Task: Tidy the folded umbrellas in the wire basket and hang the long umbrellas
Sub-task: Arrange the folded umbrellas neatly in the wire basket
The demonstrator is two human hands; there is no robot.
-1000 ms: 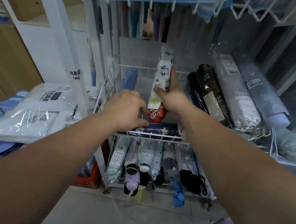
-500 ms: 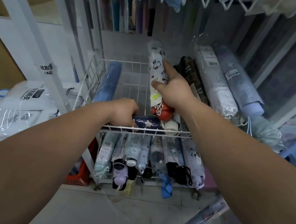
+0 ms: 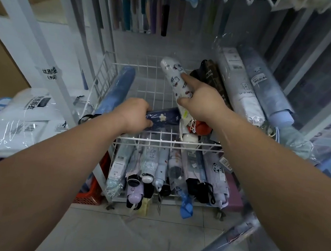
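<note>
My right hand grips white cartoon-print folded umbrella mid-shaft; left hand clasps navy flowered folded umbrella. Both light, stiff; sleeves likely slippery.

The white wire basket holds folded umbrellas. A white cartoon-cat umbrella slants toward 11 o'clock at centre. A navy flower-print umbrella lies crosswise along the front rim. A blue one lies against the wall at 9 o'clock; brown, white and pale-blue sleeved ones lie at 3 o'clock. Long umbrellas hang at 12 o'clock.
</note>
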